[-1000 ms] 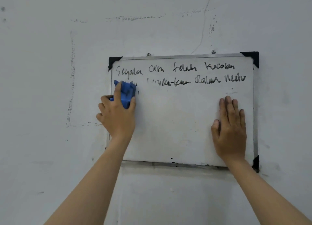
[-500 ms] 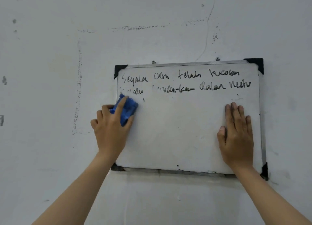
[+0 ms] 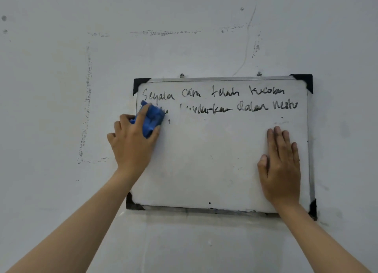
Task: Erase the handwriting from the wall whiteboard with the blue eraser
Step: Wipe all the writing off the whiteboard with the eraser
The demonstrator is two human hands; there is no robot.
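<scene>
A small whiteboard (image 3: 214, 160) with black corner caps hangs on the wall. Two lines of black handwriting (image 3: 235, 100) run across its top. My left hand (image 3: 133, 145) grips the blue eraser (image 3: 152, 118) and presses it on the left end of the second line, covering the first word there. The board below the writing is wiped, with faint specks. My right hand (image 3: 281, 166) lies flat on the board's lower right area, fingers together and pointing up, holding nothing.
The board hangs from two screws (image 3: 259, 74) at its top edge. The grey-white wall (image 3: 61, 88) around it carries scuff marks, a thin crack above the board and a dotted rectangular residue outline to the left.
The eraser has moved back up over the left end of the second line after dipping lower half a second ago. My right hand stays flat on the board. The view has shifted slightly.
</scene>
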